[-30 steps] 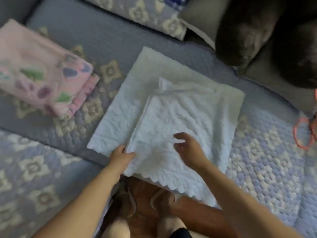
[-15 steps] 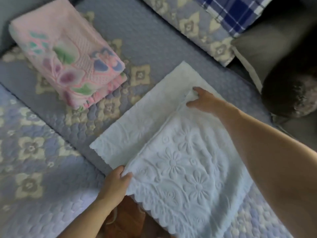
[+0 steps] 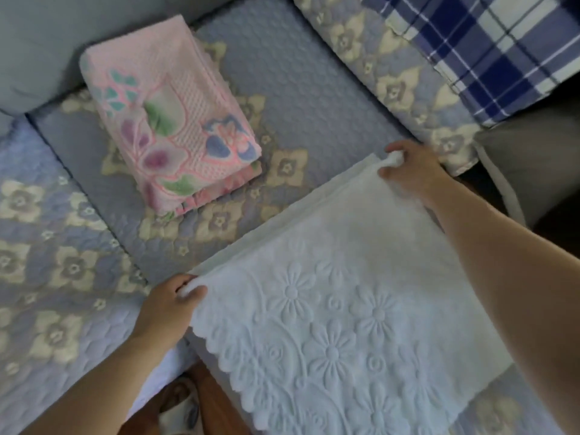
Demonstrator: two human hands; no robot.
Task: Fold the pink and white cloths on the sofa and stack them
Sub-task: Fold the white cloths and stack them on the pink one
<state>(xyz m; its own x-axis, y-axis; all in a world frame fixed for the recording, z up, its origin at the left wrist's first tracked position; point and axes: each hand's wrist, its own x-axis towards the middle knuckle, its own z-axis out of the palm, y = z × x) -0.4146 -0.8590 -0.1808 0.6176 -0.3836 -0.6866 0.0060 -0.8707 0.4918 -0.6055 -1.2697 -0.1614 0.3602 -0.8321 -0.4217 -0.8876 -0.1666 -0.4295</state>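
The sofa wears a quilted blue cover with cream flowers, and a blue plaid cloth lies at its far right corner. The white cloth, embossed with flowers and scalloped at its near edge, lies folded on the seat's front part. The folded pink cloth sits apart, farther back and left. The right hand pinches the white cloth's far corner; the left hand grips its near left corner.

Folded pink cloth sits on sofa, back left. White cloth lies front right, near it but apart. Plaid cushion behind, far right.
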